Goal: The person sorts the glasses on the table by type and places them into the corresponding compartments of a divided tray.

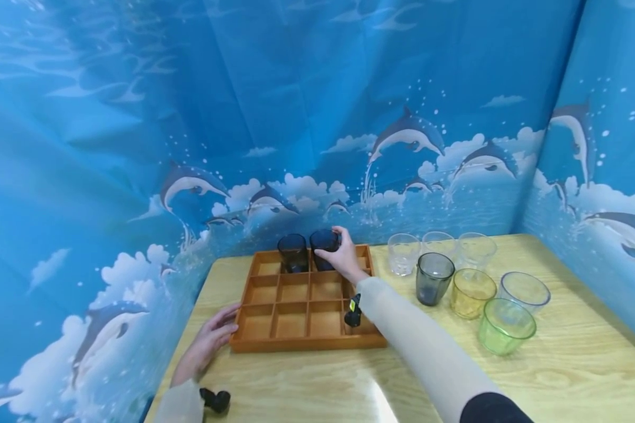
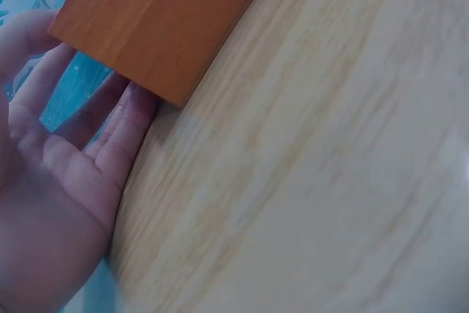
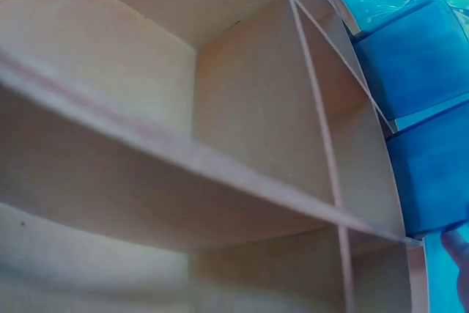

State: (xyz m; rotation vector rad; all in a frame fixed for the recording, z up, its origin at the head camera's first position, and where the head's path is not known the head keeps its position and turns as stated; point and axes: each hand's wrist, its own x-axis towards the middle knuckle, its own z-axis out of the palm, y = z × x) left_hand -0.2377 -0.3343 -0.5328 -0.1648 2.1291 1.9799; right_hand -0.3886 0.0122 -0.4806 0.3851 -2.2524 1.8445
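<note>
My right hand (image 1: 341,254) grips a dark blue glass (image 1: 323,242) by its sides, with the thumb in front. This glass stands in the back row of a divided wooden tray (image 1: 307,345), in the third compartment from the left. Beside it, in the second compartment, is another dark glass (image 1: 292,249). The right wrist view shows both glasses as blue shapes past the dividers, with a fingertip (image 3: 456,247) against the nearer glass (image 3: 432,174). My left hand (image 1: 209,341) rests on the tray's left side near the front corner, fingers extended along the wall (image 2: 154,34).
Right of the tray stand three clear glasses (image 1: 402,258), a grey glass (image 1: 434,282), a yellow glass (image 1: 472,296), a green glass (image 1: 505,329) and a blue-rimmed clear glass (image 1: 524,292). All share the wooden table (image 1: 317,388). A dolphin-print curtain (image 1: 296,117) hangs behind and at both sides.
</note>
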